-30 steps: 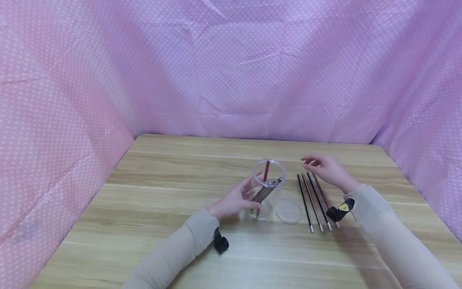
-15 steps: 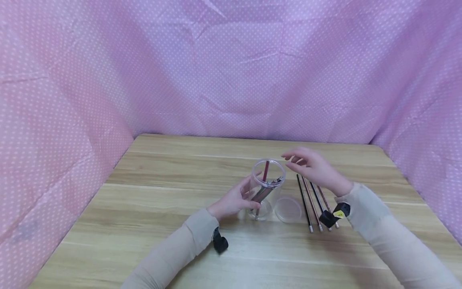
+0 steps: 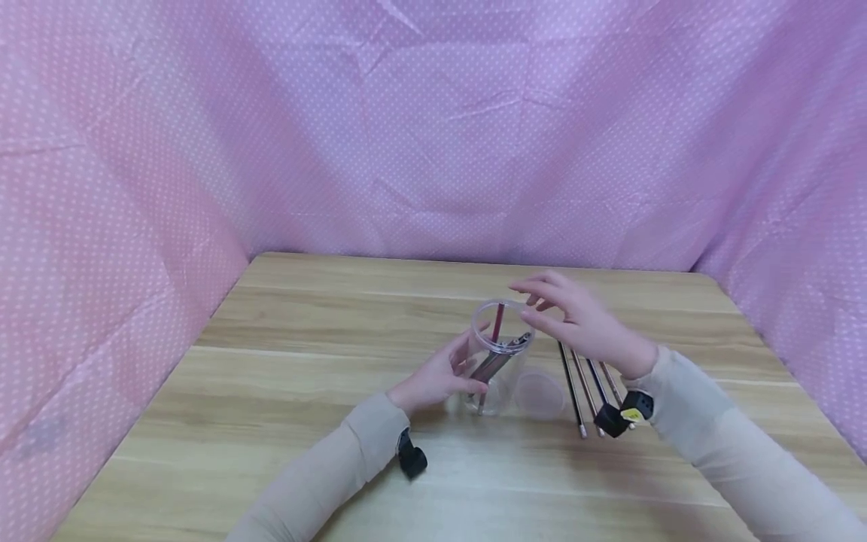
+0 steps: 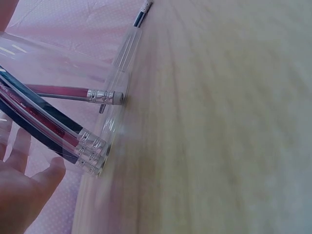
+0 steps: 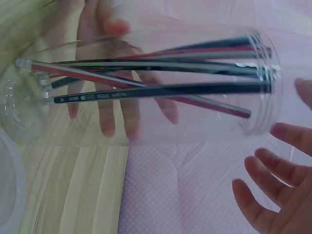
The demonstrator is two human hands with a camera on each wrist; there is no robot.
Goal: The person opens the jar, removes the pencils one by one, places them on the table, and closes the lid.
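Note:
A clear plastic jar (image 3: 516, 370) stands upright on the table with several red and dark pencils (image 5: 112, 94) leaning inside it, eraser ends down. My left hand (image 3: 439, 376) grips the jar from its left side; in the right wrist view those fingers show through the clear wall. Beside the jar's mouth, my right hand (image 3: 576, 322) hovers with loosely bent, spread fingers and nothing between them. Its thumb overlaps the jar's rim in the head view, while the right wrist view has the fingertips close by the open end.
Flat on the wooden table (image 3: 325, 331), a round translucent lid (image 3: 539, 396) lies just right of the jar. Farther right, several loose pencils (image 3: 572, 388) lie side by side, partly covered by my right hand and wrist camera. Pink dotted cloth (image 3: 433, 150) hangs behind.
My right hand has moved left from above the loose pencils to the jar's mouth. The left hand and the jar have stayed in place.

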